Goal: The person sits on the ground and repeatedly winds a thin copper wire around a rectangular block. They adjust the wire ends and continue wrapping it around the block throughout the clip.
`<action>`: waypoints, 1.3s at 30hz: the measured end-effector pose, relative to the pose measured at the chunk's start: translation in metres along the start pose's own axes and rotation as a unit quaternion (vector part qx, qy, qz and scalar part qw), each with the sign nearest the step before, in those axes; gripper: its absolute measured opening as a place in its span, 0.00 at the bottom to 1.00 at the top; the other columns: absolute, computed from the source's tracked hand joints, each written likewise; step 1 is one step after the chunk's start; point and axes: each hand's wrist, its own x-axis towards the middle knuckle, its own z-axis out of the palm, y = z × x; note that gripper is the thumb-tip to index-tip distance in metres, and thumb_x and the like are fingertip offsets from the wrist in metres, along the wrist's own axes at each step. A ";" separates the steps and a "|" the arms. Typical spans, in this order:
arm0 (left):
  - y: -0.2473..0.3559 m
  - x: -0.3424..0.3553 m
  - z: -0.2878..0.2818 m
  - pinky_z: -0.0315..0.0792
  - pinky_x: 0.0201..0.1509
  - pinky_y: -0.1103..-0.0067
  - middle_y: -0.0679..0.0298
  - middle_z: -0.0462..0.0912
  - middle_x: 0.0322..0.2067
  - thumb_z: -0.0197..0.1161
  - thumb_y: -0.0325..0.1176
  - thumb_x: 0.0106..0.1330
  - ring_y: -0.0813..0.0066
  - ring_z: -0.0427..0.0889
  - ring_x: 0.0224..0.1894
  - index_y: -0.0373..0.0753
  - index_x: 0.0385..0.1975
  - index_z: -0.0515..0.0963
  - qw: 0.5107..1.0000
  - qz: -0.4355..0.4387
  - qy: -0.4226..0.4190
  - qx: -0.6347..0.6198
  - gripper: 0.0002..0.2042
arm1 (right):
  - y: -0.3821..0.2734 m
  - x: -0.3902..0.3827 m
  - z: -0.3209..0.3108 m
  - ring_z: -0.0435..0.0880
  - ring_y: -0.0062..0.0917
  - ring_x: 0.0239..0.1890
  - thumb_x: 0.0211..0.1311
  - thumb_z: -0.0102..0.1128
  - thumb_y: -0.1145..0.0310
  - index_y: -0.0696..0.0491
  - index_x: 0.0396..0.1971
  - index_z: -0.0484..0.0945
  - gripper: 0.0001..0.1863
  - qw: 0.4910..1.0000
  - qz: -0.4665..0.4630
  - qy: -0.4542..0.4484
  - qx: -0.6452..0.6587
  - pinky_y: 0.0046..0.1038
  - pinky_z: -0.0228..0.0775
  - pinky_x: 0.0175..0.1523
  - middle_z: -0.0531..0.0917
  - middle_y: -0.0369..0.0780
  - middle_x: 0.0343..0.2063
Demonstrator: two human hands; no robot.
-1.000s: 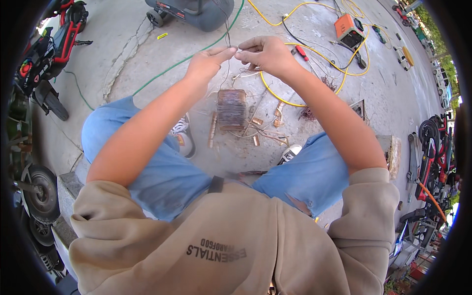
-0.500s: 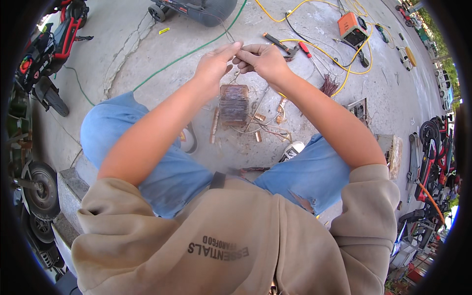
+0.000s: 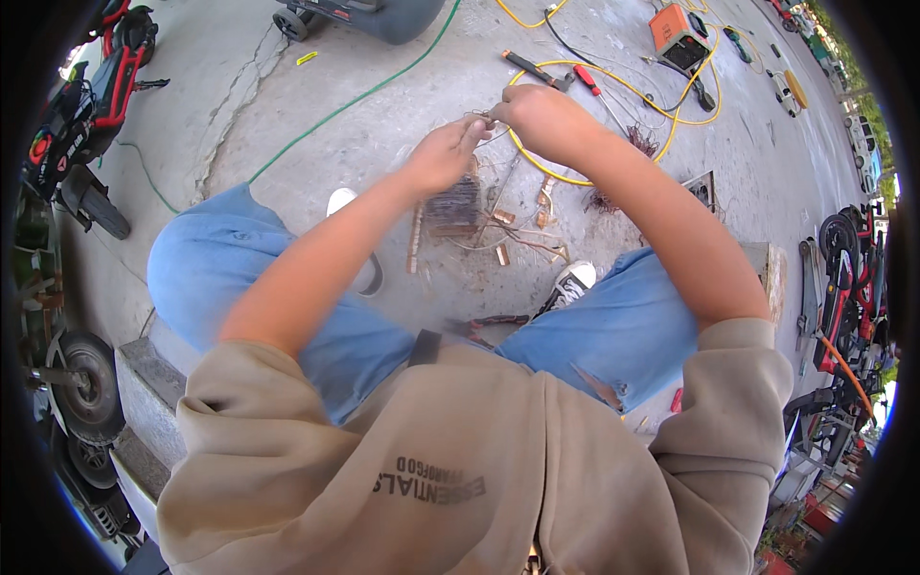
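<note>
My left hand (image 3: 446, 156) and my right hand (image 3: 544, 123) meet in front of me, fingers closed on a thin wire (image 3: 495, 135) that bends between them. Most of the wire is hidden by the fingers. Below the hands, on the concrete, sits a block-shaped wire winding (image 3: 452, 211), dark and tightly wound, partly covered by my left hand. Stripped wire ends (image 3: 522, 240) and small copper-coloured pieces (image 3: 545, 203) lie to its right. A long narrow strip (image 3: 415, 238) lies along its left side.
A hammer (image 3: 537, 70) and a red screwdriver (image 3: 586, 80) lie beyond my right hand, near a yellow cable (image 3: 673, 144) and an orange machine (image 3: 678, 38). Pliers (image 3: 498, 321) lie between my legs. A green hose (image 3: 359, 103) crosses the floor; a dark tank (image 3: 393, 19) stands behind.
Both hands have come lower and nearer to me, the right one also moving rightward. A bent length of wire now shows between the fingers.
</note>
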 end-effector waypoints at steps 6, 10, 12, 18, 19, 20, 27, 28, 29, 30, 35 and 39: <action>-0.004 0.003 0.015 0.61 0.35 0.85 0.73 0.70 0.23 0.45 0.48 0.74 0.86 0.65 0.27 0.36 0.38 0.75 0.978 -0.108 -0.026 -0.178 0.20 | 0.011 -0.016 0.000 0.81 0.36 0.39 0.53 0.55 0.74 0.55 0.40 0.80 0.13 0.999 -0.041 -0.009 0.025 0.33 0.76 0.42 0.79 0.42 0.32; 0.007 0.005 -0.005 0.61 0.34 0.86 0.74 0.69 0.23 0.48 0.46 0.73 0.86 0.65 0.27 0.37 0.36 0.76 0.957 -0.165 -0.076 -0.228 0.18 | 0.009 -0.020 0.007 0.78 0.31 0.42 0.53 0.55 0.74 0.57 0.41 0.77 0.13 0.991 -0.115 0.035 -0.060 0.30 0.77 0.41 0.77 0.40 0.33; 0.006 0.005 -0.014 0.61 0.33 0.86 0.75 0.69 0.23 0.48 0.46 0.73 0.87 0.65 0.27 0.37 0.36 0.76 0.959 -0.160 -0.110 -0.204 0.18 | 0.006 -0.019 0.007 0.78 0.31 0.41 0.53 0.55 0.73 0.57 0.35 0.78 0.09 0.989 -0.119 0.035 -0.080 0.29 0.77 0.40 0.76 0.40 0.31; -0.001 0.002 -0.018 0.65 0.36 0.86 0.75 0.73 0.25 0.49 0.46 0.73 0.87 0.69 0.29 0.40 0.38 0.77 0.978 -0.104 -0.103 -0.150 0.16 | 0.013 -0.007 0.015 0.80 0.39 0.38 0.55 0.55 0.72 0.57 0.27 0.78 0.06 0.996 -0.084 -0.035 0.006 0.37 0.75 0.41 0.80 0.45 0.30; -0.001 0.000 -0.019 0.66 0.38 0.84 0.73 0.75 0.27 0.49 0.45 0.73 0.85 0.71 0.31 0.40 0.38 0.78 0.980 -0.109 -0.094 -0.136 0.15 | 0.013 -0.006 0.016 0.80 0.41 0.37 0.57 0.54 0.70 0.58 0.28 0.79 0.07 0.996 -0.035 -0.052 0.067 0.38 0.73 0.41 0.80 0.46 0.30; 0.009 -0.002 -0.021 0.67 0.40 0.82 0.71 0.76 0.28 0.49 0.44 0.74 0.83 0.73 0.32 0.40 0.38 0.78 0.982 -0.112 -0.087 -0.124 0.15 | 0.009 -0.003 0.009 0.80 0.43 0.36 0.59 0.54 0.69 0.59 0.28 0.79 0.09 0.989 0.016 -0.070 0.126 0.39 0.72 0.42 0.81 0.48 0.29; -0.018 -0.030 -0.008 0.69 0.47 0.69 0.56 0.77 0.37 0.53 0.38 0.70 0.56 0.74 0.39 0.33 0.39 0.77 0.954 0.104 0.086 0.267 0.13 | 0.004 0.009 0.015 0.78 0.45 0.29 0.65 0.52 0.61 0.60 0.28 0.79 0.17 0.981 0.096 -0.042 0.166 0.38 0.69 0.39 0.79 0.51 0.23; -0.023 -0.033 -0.013 0.69 0.47 0.69 0.55 0.77 0.37 0.54 0.37 0.69 0.55 0.74 0.39 0.34 0.37 0.77 0.950 0.087 0.065 0.294 0.12 | 0.004 0.011 0.016 0.78 0.46 0.29 0.65 0.52 0.61 0.61 0.28 0.79 0.17 0.980 0.100 -0.035 0.171 0.38 0.69 0.39 0.80 0.51 0.23; -0.029 -0.038 -0.020 0.69 0.47 0.69 0.55 0.77 0.37 0.56 0.37 0.68 0.54 0.74 0.39 0.34 0.36 0.78 0.944 0.068 0.046 0.321 0.11 | 0.000 0.015 0.013 0.78 0.46 0.29 0.65 0.52 0.60 0.61 0.27 0.80 0.18 0.979 0.102 -0.030 0.176 0.38 0.70 0.38 0.80 0.52 0.23; -0.033 -0.042 -0.024 0.69 0.47 0.69 0.55 0.77 0.37 0.57 0.37 0.67 0.54 0.74 0.39 0.34 0.35 0.78 0.936 0.049 0.026 0.347 0.11 | -0.004 0.019 0.012 0.78 0.47 0.28 0.64 0.53 0.60 0.61 0.26 0.80 0.18 0.978 0.105 -0.024 0.181 0.39 0.70 0.38 0.80 0.52 0.23; -0.032 -0.046 -0.027 0.72 0.42 0.75 0.59 0.79 0.32 0.66 0.34 0.60 0.65 0.78 0.35 0.35 0.33 0.82 0.971 -0.084 0.043 0.221 0.09 | -0.024 0.039 0.016 0.79 0.45 0.28 0.62 0.54 0.58 0.62 0.26 0.80 0.19 0.969 0.111 0.008 0.221 0.38 0.71 0.38 0.81 0.52 0.23; -0.048 -0.045 -0.048 0.73 0.47 0.80 0.64 0.84 0.36 0.70 0.30 0.56 0.77 0.81 0.40 0.34 0.40 0.82 0.975 -0.217 -0.005 -0.046 0.12 | -0.029 0.050 0.013 0.80 0.42 0.26 0.61 0.56 0.58 0.62 0.27 0.81 0.19 0.965 0.121 -0.002 0.234 0.36 0.71 0.38 0.81 0.52 0.23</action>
